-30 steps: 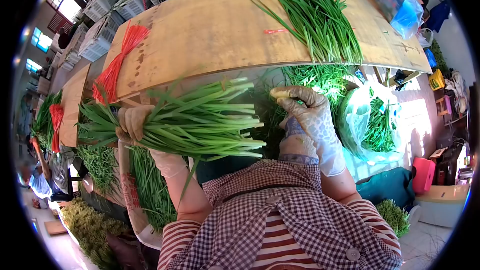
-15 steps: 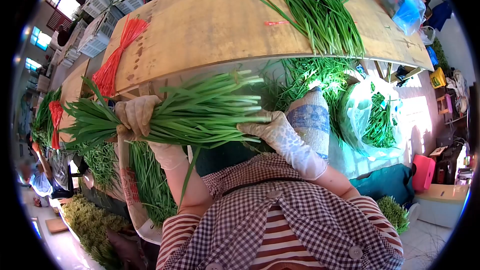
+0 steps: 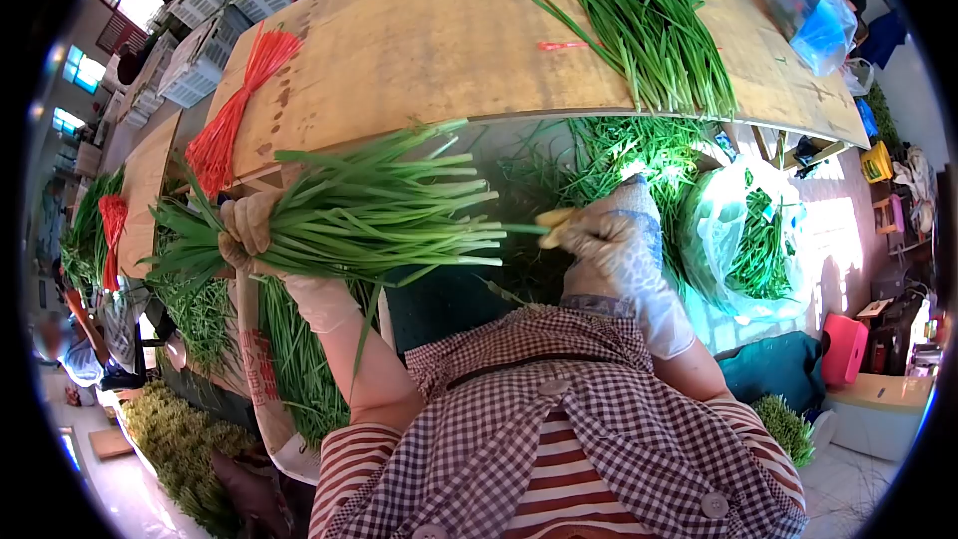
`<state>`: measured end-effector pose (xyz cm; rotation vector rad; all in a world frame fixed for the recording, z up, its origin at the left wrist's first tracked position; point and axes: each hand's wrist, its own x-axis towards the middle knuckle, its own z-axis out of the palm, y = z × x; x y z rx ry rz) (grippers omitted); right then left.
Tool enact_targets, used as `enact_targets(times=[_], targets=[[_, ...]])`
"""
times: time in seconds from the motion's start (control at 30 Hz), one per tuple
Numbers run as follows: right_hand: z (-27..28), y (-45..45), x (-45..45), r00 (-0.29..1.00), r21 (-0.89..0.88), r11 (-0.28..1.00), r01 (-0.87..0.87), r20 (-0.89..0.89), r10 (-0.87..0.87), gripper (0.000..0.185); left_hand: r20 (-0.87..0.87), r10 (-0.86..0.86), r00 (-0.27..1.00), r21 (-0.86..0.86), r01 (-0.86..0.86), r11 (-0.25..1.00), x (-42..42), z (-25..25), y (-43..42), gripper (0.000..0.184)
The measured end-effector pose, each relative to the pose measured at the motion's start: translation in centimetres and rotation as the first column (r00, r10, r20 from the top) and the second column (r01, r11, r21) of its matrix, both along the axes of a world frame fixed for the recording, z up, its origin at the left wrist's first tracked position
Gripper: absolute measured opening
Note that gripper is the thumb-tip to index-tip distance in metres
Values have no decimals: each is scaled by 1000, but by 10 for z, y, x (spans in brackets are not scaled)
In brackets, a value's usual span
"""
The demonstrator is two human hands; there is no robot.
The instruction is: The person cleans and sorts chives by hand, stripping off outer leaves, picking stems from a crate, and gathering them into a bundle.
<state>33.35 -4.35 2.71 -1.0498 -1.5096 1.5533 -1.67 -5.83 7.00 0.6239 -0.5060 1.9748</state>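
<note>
A gloved fist, my left hand (image 3: pixel 249 228), is wrapped round the leafy part of a bunch of long green stalks (image 3: pixel 384 215); the pale cut ends point right. To the right of those ends, my right hand (image 3: pixel 599 240), also gloved and slightly blurred, pinches the end of a green stalk, which runs from its fingertips to the bunch. More green stalks (image 3: pixel 649 30) lie on the wooden table (image 3: pixel 419 40), and a bundle of red ties (image 3: pixel 239 110) hangs over its left front edge.
Loose greens (image 3: pixel 639 155) lie under the table's front edge, beside an open plastic bag (image 3: pixel 707 240) of greens. A basket (image 3: pixel 251 339) of stalks stands at lower left. White crates (image 3: pixel 200 65) are stacked behind. Another person (image 3: pixel 82 354) sits at far left.
My right hand was at the bunch's cut ends half a second ago and has moved right, drawing a stalk with it. My left hand keeps its grip and has shifted slightly left.
</note>
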Motion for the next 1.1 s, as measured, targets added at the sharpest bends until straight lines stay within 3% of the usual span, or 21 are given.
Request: enact_targets(times=[0.03,0.07,0.17,0.2,0.23,0.27,0.3,0.33,0.37,0.43,0.53,0.67,0.77,0.87,0.97,1.0,1.1], targets=[[-12,6,9,994,33,997,76,82,-78,14,-46,-12,999,23,13,1000,-2,2,-1,27],[-21,15,13,958,-86,968,235,188,-216,14,-40,-6,999,36,7,999,-7,0,-2,27],[-94,49,41,734,331,899,286,527,-428,16,-54,39,998,100,-33,994,-13,-6,0,26],[-54,39,25,873,207,951,230,387,-295,19,-64,65,996,127,-56,990,-13,-7,1,25],[-24,29,8,923,124,984,129,348,-165,25,-60,62,996,139,-53,989,-9,-6,2,25],[-6,18,-9,987,-76,997,8,162,4,29,-58,54,997,148,-45,988,-1,-1,3,24],[-3,13,-19,991,-151,980,-133,5,135,31,-56,46,997,162,-36,986,5,3,5,23],[-2,6,-34,987,-227,961,-160,-32,156,30,-74,46,996,134,-36,990,11,6,4,23],[6,-2,-42,974,-203,955,-218,-110,199,29,-92,46,995,105,-36,994,15,9,4,23],[6,-7,-55,986,-304,938,-167,-75,151,26,-103,43,994,81,-35,996,17,9,4,23],[-3,-13,-59,983,-208,970,-123,-162,90,22,-81,44,996,71,-38,997,17,7,4,24],[-10,-21,-70,996,82,993,89,-9,-88,19,-58,76,995,-7,-76,997,21,0,2,24],[-15,-21,-65,993,102,988,119,-20,-118,20,-49,79,996,-38,-80,996,15,-8,5,24],[-12,-24,-56,986,-11,986,164,34,-164,19,-75,53,996,-12,-54,998,21,-2,5,23],[-18,-10,-26,957,-194,954,228,-138,-256,20,3,48,999,83,-49,995,9,-4,2,24],[-32,0,-13,942,-248,910,332,37,-334,22,47,52,998,122,-57,991,1,-5,0,24],[-46,15,8,965,-190,960,208,200,-170,29,90,47,995,192,-64,979,-8,-8,0,25]])
